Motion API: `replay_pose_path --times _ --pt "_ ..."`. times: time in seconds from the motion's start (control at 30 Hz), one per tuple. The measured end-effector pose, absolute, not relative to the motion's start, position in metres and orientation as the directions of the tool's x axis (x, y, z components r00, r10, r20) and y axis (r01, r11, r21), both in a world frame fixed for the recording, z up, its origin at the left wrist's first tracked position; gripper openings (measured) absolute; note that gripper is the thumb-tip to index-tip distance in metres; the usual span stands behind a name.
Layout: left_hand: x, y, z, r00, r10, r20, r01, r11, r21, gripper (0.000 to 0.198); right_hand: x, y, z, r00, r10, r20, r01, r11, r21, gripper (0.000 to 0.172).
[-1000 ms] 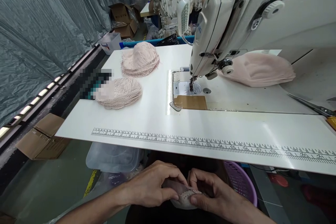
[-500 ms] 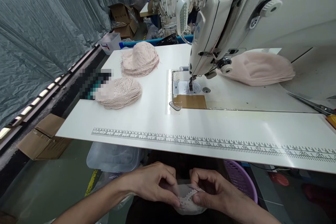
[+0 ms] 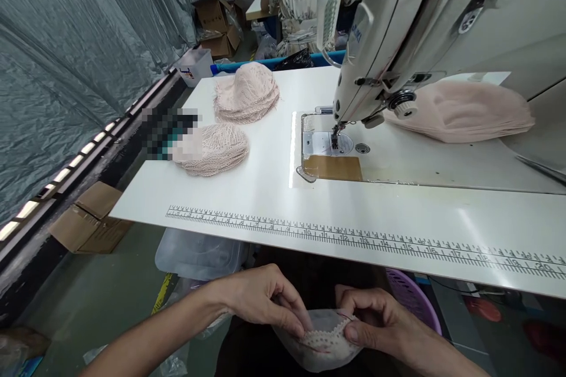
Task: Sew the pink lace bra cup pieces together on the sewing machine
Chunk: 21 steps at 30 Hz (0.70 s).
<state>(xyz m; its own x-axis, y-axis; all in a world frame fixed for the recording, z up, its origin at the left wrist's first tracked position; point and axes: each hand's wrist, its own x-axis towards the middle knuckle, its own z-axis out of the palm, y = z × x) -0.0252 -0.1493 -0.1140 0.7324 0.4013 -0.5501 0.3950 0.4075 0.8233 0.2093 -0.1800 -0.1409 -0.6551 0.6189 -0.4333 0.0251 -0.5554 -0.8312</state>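
Over my lap, below the table edge, both hands hold a sheer white fabric piece with lace trim (image 3: 325,347). My left hand (image 3: 276,306) pinches its left side between thumb and fingers. At the right end of the scalloped lace edge, my right hand (image 3: 375,318) grips it with thumb and bent fingers. The piece hangs rounded between the hands, with thin reddish lines on it. Part of its left side is hidden behind my left fingers.
A white sewing machine (image 3: 375,41) stands on the white table (image 3: 265,200), which has a printed ruler. Pink lace pieces (image 3: 245,94) lie stacked at the left, near a second lace stack (image 3: 216,150). Smooth pink cups (image 3: 469,112) lie behind the needle. A purple basket (image 3: 415,300) stands below.
The fabric piece is spread wider, with more of its lace edge and rounded lower part showing. My hands are slightly farther apart. The view has shifted a little, so the table things sit farther right.
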Motion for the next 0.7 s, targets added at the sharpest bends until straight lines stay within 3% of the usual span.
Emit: replay_pose_path --times 0.37,0.5,0.7 --pt "-0.027 -0.150 -0.115 0.723 0.434 -0.537 0.388 0.388 0.836 0.017 0.207 -0.182 -0.142 -0.654 0.629 -0.420 -0.038 -0.582 -0.812 0.030" --pt "-0.031 -0.152 -0.124 0.717 0.419 -0.557 0.366 0.453 0.813 0.026 0.207 -0.187 -0.141 -0.562 0.654 -0.506 -0.053 -0.639 -0.767 0.034" --pt "-0.039 -0.154 -0.129 0.723 0.453 -0.522 0.357 0.403 0.843 0.020 0.213 -0.193 -0.146 -0.505 0.655 -0.562 -0.065 -0.679 -0.732 0.041"
